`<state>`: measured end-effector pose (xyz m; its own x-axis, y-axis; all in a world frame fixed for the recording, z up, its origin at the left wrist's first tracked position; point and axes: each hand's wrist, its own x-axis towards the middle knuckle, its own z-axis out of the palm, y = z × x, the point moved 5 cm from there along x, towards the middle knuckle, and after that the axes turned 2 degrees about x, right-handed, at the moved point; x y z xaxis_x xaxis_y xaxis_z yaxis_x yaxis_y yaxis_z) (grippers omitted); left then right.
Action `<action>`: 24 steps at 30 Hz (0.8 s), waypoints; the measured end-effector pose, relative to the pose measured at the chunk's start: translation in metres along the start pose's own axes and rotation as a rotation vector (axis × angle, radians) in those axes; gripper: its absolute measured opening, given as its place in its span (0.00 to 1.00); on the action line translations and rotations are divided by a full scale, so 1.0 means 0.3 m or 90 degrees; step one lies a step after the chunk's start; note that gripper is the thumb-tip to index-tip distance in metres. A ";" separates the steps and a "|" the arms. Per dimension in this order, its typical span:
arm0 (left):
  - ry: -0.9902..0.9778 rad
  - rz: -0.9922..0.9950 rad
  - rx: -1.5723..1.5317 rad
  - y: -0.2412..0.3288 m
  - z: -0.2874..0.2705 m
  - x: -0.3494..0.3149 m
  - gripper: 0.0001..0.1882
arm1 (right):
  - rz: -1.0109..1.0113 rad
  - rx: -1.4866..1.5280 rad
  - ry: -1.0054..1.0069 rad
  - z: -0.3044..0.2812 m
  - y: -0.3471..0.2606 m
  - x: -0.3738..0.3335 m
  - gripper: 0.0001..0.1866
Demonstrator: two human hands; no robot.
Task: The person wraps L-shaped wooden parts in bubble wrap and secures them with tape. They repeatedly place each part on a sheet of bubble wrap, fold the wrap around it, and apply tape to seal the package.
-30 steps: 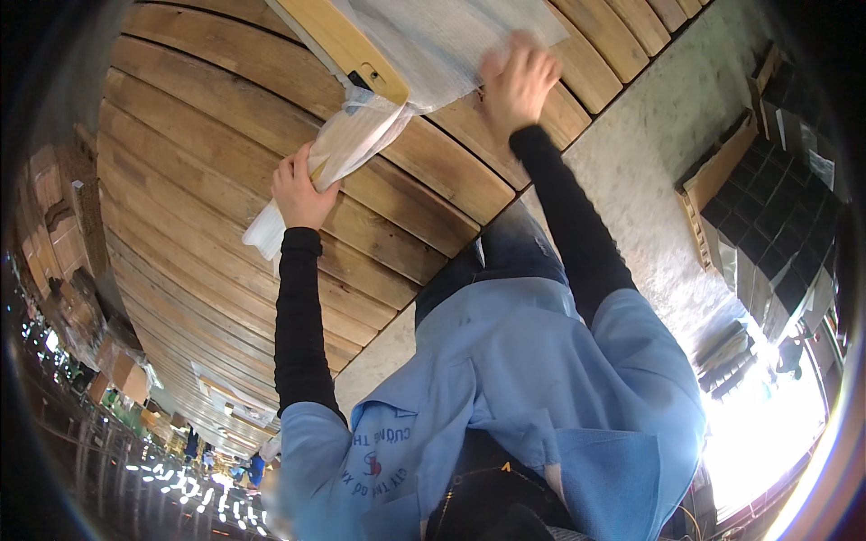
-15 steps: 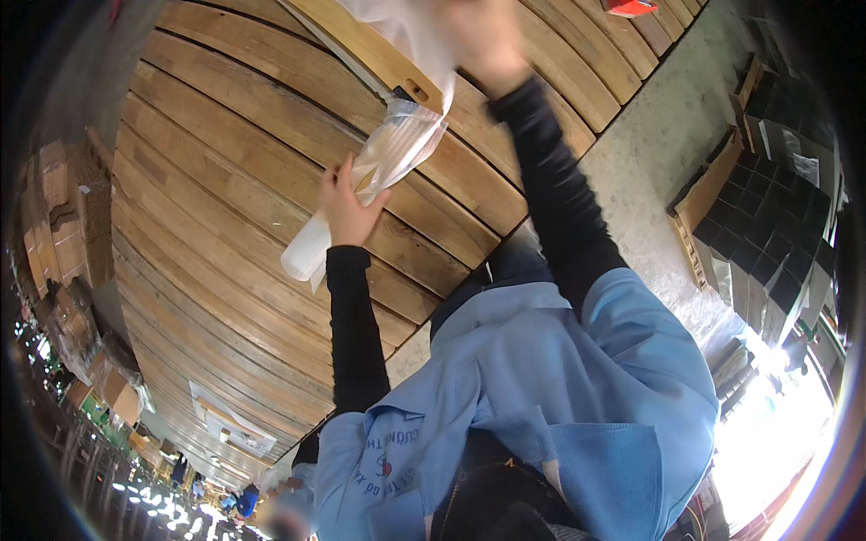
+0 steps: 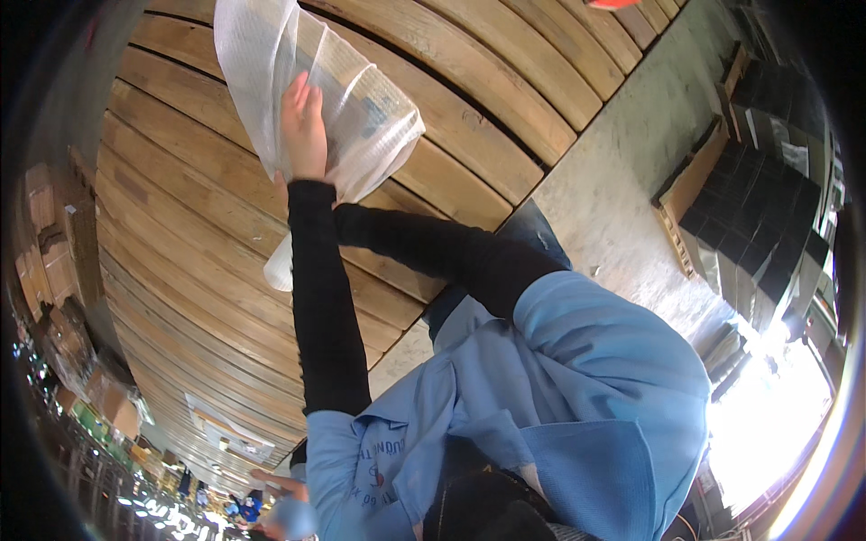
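A wooden piece lies wrapped in a translucent white foam sheet on the slatted wooden table. Against the wrap rests my left hand, fingers stretched out and pressing flat on the sheet. My right forearm crosses beneath the left one, and only a bit of my right hand shows beside the left wrist. Its fingers are mostly hidden. Close to it, partly behind my left forearm, lies the end of a white foam roll.
Beyond the table's right edge is a concrete floor with stacks of black pieces on pallets. Cardboard boxes stand at the far left. A red object sits at the top edge. Another person is blurred at lower left.
The foam sheet now covers the wooden piece, whose slotted end was bare before. My left hand has moved up onto the wrap; my right has swung down and left under the left forearm.
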<state>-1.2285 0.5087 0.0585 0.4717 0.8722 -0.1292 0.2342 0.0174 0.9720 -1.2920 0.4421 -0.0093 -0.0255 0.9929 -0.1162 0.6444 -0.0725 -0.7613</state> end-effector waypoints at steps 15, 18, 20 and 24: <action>0.231 -0.335 0.348 -0.328 0.113 0.348 0.33 | 0.134 0.325 0.180 -0.827 0.531 0.332 0.36; 0.310 -0.206 0.439 -0.257 0.221 0.315 0.31 | 0.065 0.077 0.287 -0.850 0.503 0.588 0.48; 0.436 -0.173 0.326 -0.198 0.238 0.274 0.37 | 0.127 0.082 0.299 -0.927 0.438 0.773 0.50; 0.345 -0.211 0.333 -0.100 0.308 0.348 0.42 | -0.048 0.032 0.451 -1.074 0.626 1.267 0.11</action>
<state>-1.1079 0.5540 -0.0024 -0.1364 0.9792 -0.1503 0.7186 0.2022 0.6654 -0.9344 0.8364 0.0091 0.4452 0.8162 0.3682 0.6241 0.0120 -0.7812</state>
